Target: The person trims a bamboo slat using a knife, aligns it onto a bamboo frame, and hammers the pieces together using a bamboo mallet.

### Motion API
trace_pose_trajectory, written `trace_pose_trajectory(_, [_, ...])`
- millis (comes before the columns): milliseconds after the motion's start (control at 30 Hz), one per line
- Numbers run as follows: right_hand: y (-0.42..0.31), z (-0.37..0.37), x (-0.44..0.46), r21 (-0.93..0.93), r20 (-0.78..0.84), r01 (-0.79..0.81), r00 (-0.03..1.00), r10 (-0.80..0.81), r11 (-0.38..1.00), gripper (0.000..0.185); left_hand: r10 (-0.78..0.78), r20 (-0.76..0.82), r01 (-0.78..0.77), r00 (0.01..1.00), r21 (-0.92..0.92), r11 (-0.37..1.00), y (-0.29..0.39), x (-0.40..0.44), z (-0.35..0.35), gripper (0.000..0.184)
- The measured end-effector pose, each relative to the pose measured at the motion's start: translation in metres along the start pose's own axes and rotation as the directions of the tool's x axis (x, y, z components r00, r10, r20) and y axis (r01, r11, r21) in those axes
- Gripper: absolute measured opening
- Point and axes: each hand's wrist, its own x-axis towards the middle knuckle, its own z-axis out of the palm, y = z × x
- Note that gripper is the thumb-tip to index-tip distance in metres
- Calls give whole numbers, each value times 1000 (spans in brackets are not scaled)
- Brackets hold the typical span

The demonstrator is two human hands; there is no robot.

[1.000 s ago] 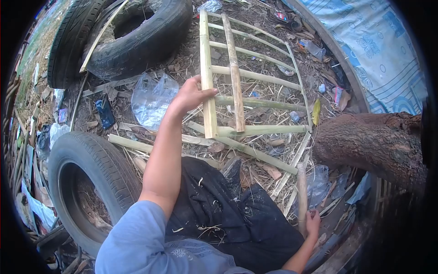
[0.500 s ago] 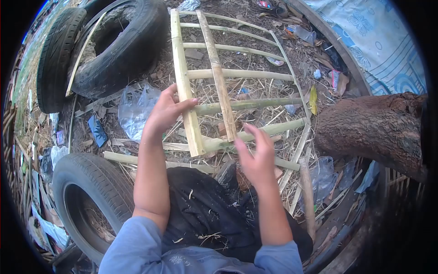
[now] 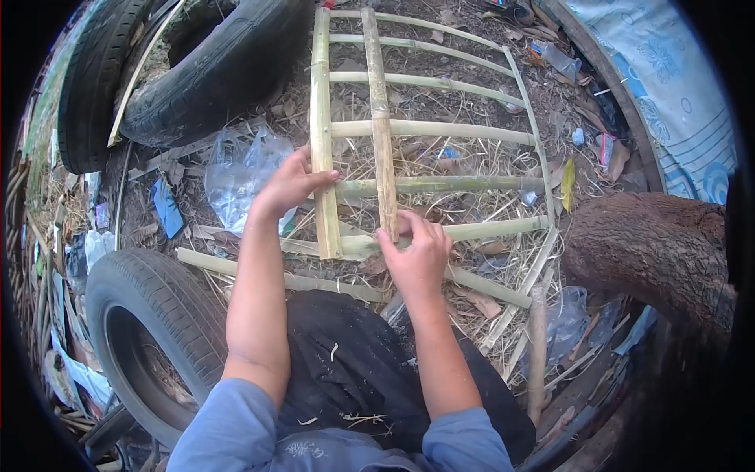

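Note:
A frame of split bamboo [image 3: 437, 186] lies in front of me, with several slats running left to right. My left hand [image 3: 292, 189] is closed around the wide pale bamboo rail [image 3: 322, 102] on the frame's left side, thumb on top. My right hand [image 3: 418, 256] pinches the near end of a narrower brownish bamboo strip [image 3: 381, 134], which lies across the slats just right of that rail. Some of the right fingers are hidden behind the strip. At the frame's far right, the slats meet a thin bamboo strip [image 3: 528, 118].
Old tires stand at upper left [image 3: 220, 75] and lower left [image 3: 145, 338]. A thick tree trunk [image 3: 649, 244] juts in from the right. Clear plastic bags [image 3: 245, 177], leaves and bamboo shavings litter the ground. A blue patterned sheet [image 3: 668, 86] covers the upper right.
My right hand has moved left and closed on the near end of the brownish strip. The frame has turned slightly and shifted right in view; my left hand stays on the rail.

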Motion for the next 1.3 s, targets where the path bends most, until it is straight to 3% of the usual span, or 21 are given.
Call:
trace_pose_trajectory(233, [17, 29, -9, -119, -11, 4, 1000, -5, 993, 33, -141, 7, 137, 990, 173, 975, -40, 17, -10, 53])
trace_pose_trajectory(367, [25, 37, -9, -120, -70, 8, 997, -17, 993, 31, -123, -28, 126, 992, 255, 959, -49, 22, -9, 55])
trace_pose_trajectory(633, [27, 44, -10, -221, -40, 29, 998, -38, 975, 29, -219, -48, 223, 975, 310, 924, -56, 27, -8, 54])
trace_pose_trajectory(767, [25, 42, -7, -245, -23, 42, 999, -49, 969, 29, -212, -39, 213, 977, 312, 926, -55, 27, -8, 51])
trace_pose_trajectory(933, [22, 42, -7, -261, -31, 92, 994, -103, 961, 29, -246, -144, 285, 959, 469, 836, -32, 19, -2, 48])
trace_pose_trajectory(1300, [34, 41, -7, -250, 59, 54, 997, -41, 967, 41, -207, -206, 289, 957, 574, 766, -33, 21, -3, 55])
